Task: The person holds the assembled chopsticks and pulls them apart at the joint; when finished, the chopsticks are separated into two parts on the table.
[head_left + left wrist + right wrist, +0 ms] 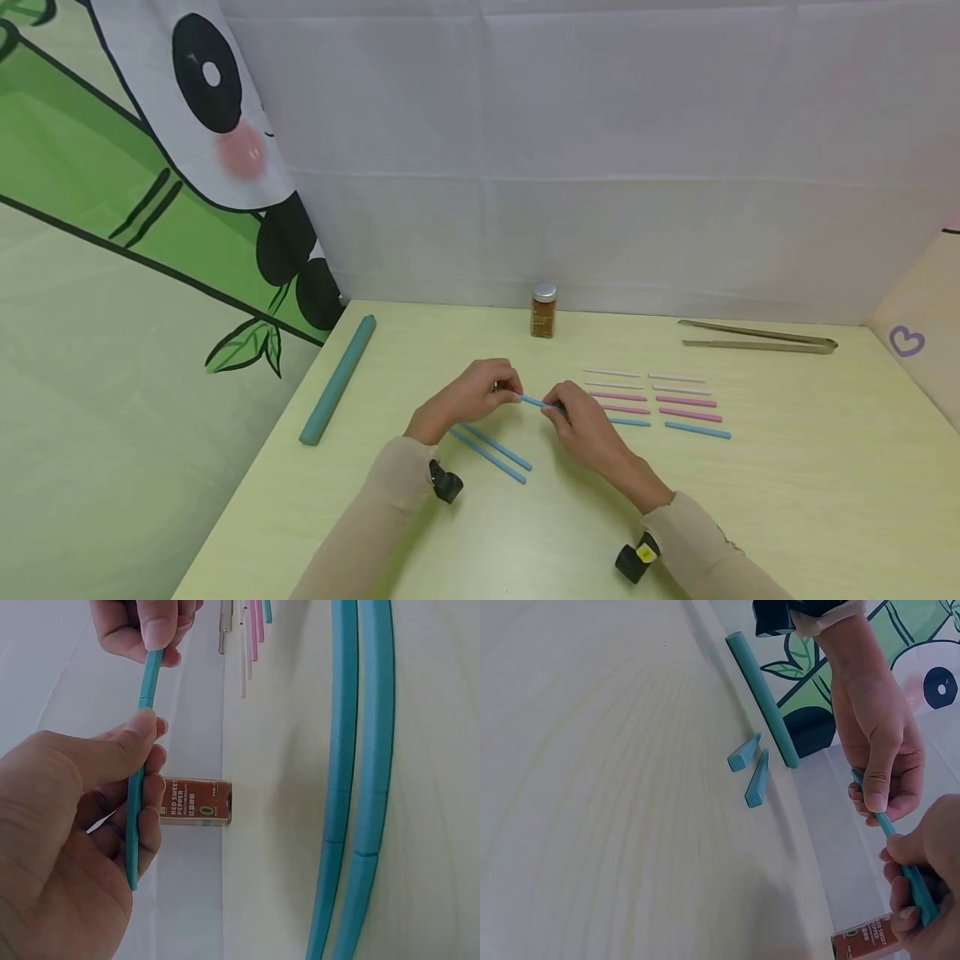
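Observation:
Both hands hold one slim blue stick (532,402) above the table, its middle bridging the gap between them. My left hand (480,392) pinches it between thumb and fingers; in the left wrist view its lower end runs down across the curled fingers. My right hand (588,429) pinches the other part, and a thin line crosses the stick (146,699) between the two hands. Two longer blue sticks (491,454) lie side by side on the table by my left wrist. Beyond my right hand lie short blue sticks (697,430), pink sticks (686,402) and white sticks (678,378) in two columns.
A teal rod (337,381) lies along the table's left edge. At the back stands a jar of red sweet pepper (543,310) with a silver lid. Metal tongs (757,337) lie at the back right. A white cloth (600,167) hangs behind the table (810,500).

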`<state>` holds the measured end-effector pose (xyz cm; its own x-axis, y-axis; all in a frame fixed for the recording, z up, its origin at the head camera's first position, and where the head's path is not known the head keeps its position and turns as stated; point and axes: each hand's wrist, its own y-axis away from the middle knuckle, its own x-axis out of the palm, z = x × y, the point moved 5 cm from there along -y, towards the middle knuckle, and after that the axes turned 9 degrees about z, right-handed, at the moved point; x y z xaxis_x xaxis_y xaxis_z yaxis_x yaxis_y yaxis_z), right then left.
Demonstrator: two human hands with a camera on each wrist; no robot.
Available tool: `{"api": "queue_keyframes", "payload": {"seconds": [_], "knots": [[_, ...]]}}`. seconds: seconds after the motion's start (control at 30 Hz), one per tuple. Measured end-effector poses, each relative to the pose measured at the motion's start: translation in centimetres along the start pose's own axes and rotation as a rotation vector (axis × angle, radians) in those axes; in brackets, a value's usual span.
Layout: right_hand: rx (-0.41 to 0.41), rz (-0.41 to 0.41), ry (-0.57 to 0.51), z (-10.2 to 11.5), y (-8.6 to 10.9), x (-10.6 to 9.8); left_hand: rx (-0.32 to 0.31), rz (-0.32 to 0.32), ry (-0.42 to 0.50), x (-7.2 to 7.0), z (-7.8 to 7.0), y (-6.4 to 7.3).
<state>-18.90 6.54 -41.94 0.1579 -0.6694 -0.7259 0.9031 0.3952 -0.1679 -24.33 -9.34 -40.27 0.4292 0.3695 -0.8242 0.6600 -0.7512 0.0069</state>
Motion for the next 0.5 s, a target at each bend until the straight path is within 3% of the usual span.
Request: {"api": "queue_keyframes", "payload": {"seconds": [0.5], "knots": [[0.037,-0.025,0.008,-0.74,0.54,-0.82,0.054,-0.001,-0.027,-0.27,-0.44,-0.97]]}}
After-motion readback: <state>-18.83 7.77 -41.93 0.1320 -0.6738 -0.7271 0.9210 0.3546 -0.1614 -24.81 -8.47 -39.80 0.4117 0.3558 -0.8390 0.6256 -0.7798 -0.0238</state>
